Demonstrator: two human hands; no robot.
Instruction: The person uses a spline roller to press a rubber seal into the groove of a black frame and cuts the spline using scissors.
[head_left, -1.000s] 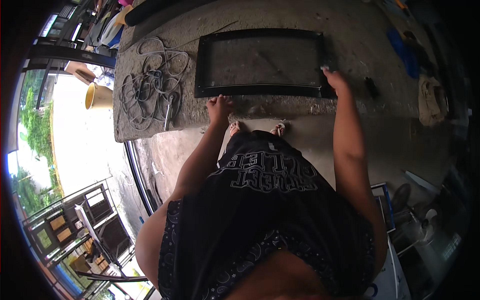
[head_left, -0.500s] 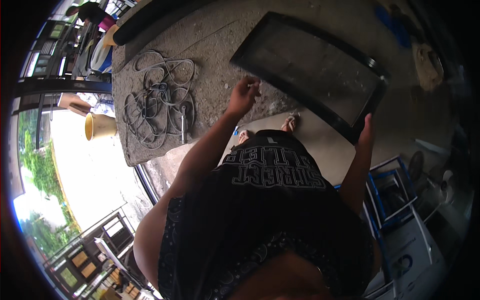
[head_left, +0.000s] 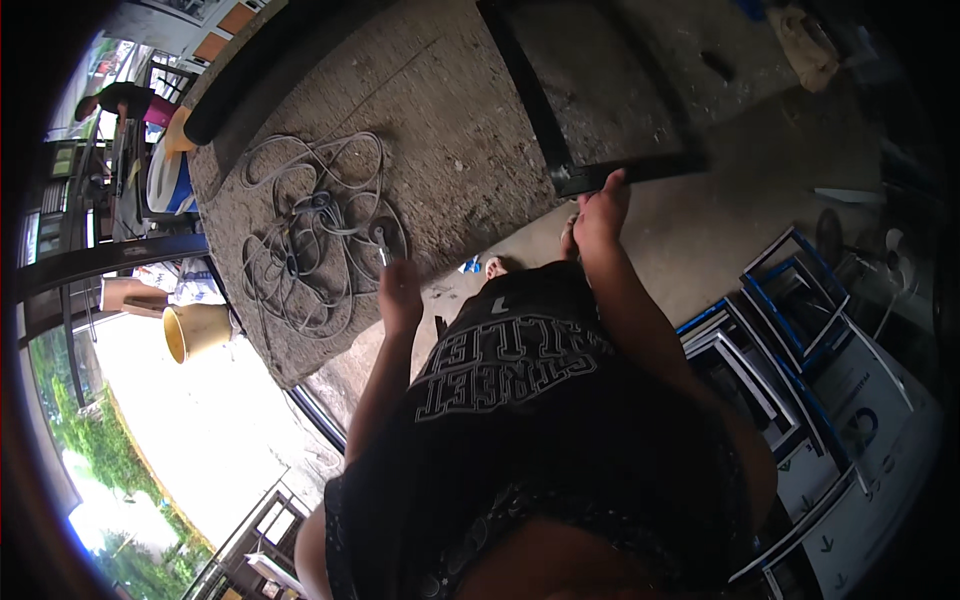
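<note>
Right hand (head_left: 605, 212) grasps a black rectangular frame (head_left: 532, 103), near bar within fingers; left of it, left hand (head_left: 400, 297) meets silver metal tool (head_left: 384, 254), clasp unclear.

Rough, gritty slab (head_left: 455, 165), matt like bare concrete
Over the slab, a smooth, dull-sheened frame (head_left: 530, 100); on it, smooth, plastic-looking cord (head_left: 316, 204); at its near edge, a glossy metal tool (head_left: 384, 256); left of it, a smooth plastic bucket (head_left: 195, 335).

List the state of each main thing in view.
Thin grey cord: loosely tangled on the rough grey worktop.
Black rectangular frame: held at its near edge.
Right hand: closed on the frame.
Left hand: at the silver metal tool, grip unclear.
Long black roll: lying on the worktop.
</note>
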